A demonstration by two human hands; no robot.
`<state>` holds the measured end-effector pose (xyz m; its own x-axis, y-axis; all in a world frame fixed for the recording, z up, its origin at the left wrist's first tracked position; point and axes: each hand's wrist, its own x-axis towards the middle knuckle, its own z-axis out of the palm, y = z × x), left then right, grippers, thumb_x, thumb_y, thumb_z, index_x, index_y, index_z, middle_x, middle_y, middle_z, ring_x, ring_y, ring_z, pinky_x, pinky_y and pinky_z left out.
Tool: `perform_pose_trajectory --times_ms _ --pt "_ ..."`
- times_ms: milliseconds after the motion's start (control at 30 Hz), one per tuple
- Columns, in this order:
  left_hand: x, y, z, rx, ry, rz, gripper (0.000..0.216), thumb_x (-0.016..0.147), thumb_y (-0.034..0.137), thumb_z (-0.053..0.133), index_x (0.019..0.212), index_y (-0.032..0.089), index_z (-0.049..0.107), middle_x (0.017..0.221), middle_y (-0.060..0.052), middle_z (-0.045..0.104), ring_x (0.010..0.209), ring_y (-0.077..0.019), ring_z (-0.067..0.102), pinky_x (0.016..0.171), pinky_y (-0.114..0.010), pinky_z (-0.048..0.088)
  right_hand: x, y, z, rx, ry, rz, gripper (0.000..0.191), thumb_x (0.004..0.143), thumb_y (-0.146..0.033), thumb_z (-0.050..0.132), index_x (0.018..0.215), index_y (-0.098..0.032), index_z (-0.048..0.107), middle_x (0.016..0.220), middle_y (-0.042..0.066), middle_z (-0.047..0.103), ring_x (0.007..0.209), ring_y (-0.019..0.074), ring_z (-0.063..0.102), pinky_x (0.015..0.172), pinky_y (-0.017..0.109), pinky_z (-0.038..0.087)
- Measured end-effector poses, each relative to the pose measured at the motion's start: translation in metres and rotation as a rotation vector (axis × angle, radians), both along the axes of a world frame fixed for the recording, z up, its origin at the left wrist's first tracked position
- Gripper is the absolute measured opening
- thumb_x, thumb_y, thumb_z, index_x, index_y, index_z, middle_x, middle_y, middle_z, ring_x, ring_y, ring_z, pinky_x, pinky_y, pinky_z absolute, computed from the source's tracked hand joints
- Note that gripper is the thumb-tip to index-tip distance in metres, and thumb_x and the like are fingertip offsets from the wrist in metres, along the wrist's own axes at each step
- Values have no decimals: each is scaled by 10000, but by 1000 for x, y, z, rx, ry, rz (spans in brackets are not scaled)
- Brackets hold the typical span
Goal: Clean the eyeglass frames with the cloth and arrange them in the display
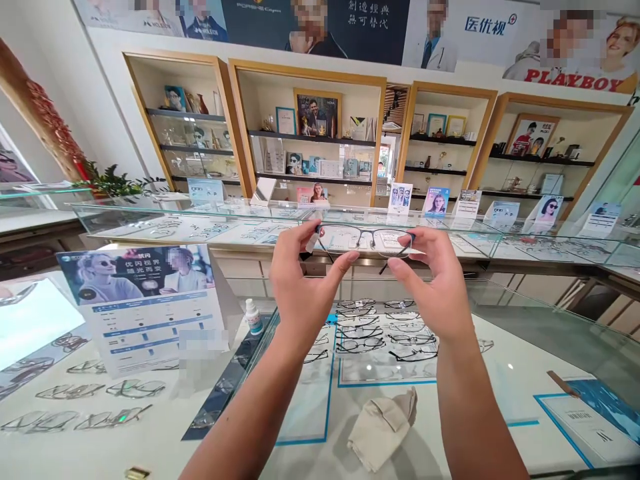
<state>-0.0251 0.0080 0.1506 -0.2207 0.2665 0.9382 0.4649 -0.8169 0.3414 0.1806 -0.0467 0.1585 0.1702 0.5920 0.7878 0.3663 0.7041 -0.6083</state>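
I hold a pair of dark-framed glasses (365,239) up in front of me with both hands, above a glass counter. My left hand (300,280) pinches the frame's left end between thumb and fingers. My right hand (435,280) grips the right end the same way. Below the hands, several other glasses (370,330) lie in rows inside the glass display case. A crumpled beige cleaning cloth (385,423) lies on the counter top between my forearms.
A small white bottle (254,317) stands left of my left hand. A propped advertising board (145,300) stands on the left counter, with more glasses (90,390) displayed below it. A second glass counter (525,243) and wall shelves (310,140) lie beyond.
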Motion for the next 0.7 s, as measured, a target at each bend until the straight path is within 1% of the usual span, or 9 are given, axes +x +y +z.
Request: perform_pose_trajectory --times_ms 200,433,567,700 --pt "1 2 -5 -54 44 11 540 907 571 855 1317 259 692 1213 -79 759 1133 -259 728 941 -434 616 2 0 0 -56 -6 -47 407 943 -433 835 1302 -373 652 1303 46 731 1252 289 680 1076 524 580" --pt "-3 -1 -9 -51 46 73 569 872 591 886 1287 252 696 1179 -69 748 1089 -249 716 907 -409 607 2 2 -4 -117 -41 -11 397 965 -447 815 1326 -361 674 1344 65 740 1279 303 689 1060 530 608" --pt "-2 -4 -8 -38 64 95 570 864 580 897 1281 251 690 1168 -64 740 1088 -247 704 922 -409 601 4 4 -7 -117 -46 17 398 975 -455 805 1343 -359 686 1355 72 741 1281 308 688 1061 546 615" --pt "-1 -5 -8 -16 89 93 557 870 555 900 1279 246 683 1167 -67 735 1099 -253 693 961 -432 594 6 3 -9 -133 -61 -3 429 971 -459 811 1366 -352 681 1376 81 740 1288 316 691 1056 552 616"
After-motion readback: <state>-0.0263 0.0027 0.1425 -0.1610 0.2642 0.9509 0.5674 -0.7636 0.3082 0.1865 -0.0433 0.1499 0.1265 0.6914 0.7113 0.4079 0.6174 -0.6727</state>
